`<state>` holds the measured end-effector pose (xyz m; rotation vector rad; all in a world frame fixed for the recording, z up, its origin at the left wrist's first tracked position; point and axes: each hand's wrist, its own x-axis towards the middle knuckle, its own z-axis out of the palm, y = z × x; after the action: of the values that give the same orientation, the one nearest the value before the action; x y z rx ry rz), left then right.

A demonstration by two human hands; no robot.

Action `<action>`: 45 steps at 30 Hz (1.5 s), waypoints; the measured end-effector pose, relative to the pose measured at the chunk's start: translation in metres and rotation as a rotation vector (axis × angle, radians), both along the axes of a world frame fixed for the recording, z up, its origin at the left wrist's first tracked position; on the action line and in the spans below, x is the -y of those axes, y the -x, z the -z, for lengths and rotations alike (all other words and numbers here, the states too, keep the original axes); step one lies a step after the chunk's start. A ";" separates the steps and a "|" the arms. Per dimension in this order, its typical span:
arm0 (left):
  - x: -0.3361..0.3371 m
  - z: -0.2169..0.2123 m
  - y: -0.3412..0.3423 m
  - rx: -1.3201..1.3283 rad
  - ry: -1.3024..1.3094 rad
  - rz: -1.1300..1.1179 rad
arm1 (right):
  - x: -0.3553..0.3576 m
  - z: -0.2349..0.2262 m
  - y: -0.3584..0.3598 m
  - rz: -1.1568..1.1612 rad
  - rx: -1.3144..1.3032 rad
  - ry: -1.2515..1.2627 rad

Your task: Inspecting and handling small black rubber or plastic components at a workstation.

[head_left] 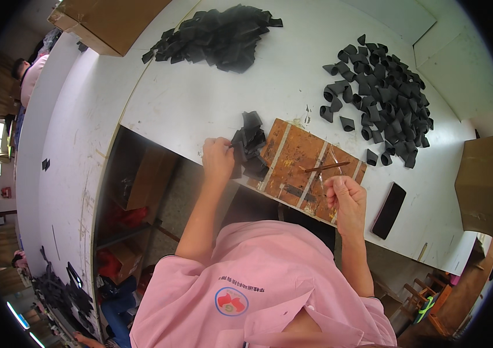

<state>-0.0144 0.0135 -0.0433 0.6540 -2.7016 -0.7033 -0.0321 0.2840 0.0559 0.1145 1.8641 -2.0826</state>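
My left hand [217,160] is at the table's front edge, its fingers closed on a black fabric piece [236,163] beside a small heap of the same flat pieces [250,136]. To the right of that heap lies a worn brown board [281,153] with pale strips across it. Thin brown sticks [333,166] rest crossed on the board. Over the board's right front corner is my right hand [346,200], fingers curled in a pinch; whatever they hold is too small to make out.
A large heap of flat black pieces [217,37] lies at the back. Many curled black pieces [382,93] spread at the right. A dark phone [389,210] lies right of my right hand. Cardboard boxes stand at back left [107,23] and far right [481,180].
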 end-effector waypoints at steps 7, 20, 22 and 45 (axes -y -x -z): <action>0.012 0.002 0.001 -0.088 -0.065 0.041 | 0.008 -0.007 -0.009 -0.152 0.017 -0.129; -0.099 -0.111 -0.025 -0.153 -1.960 -0.077 | 0.054 -0.017 -0.018 0.032 -0.243 0.040; -0.113 -0.114 -0.028 -0.150 -1.949 -0.073 | 0.044 -0.023 -0.017 0.038 -0.181 0.142; -0.121 -0.133 -0.008 0.039 -1.923 0.446 | -0.013 -0.036 0.006 -0.270 -0.149 0.371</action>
<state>-0.0067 0.1347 0.0894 0.2255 -1.2782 -3.2312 -0.0385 0.2972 0.0921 -0.3706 1.4385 -2.2442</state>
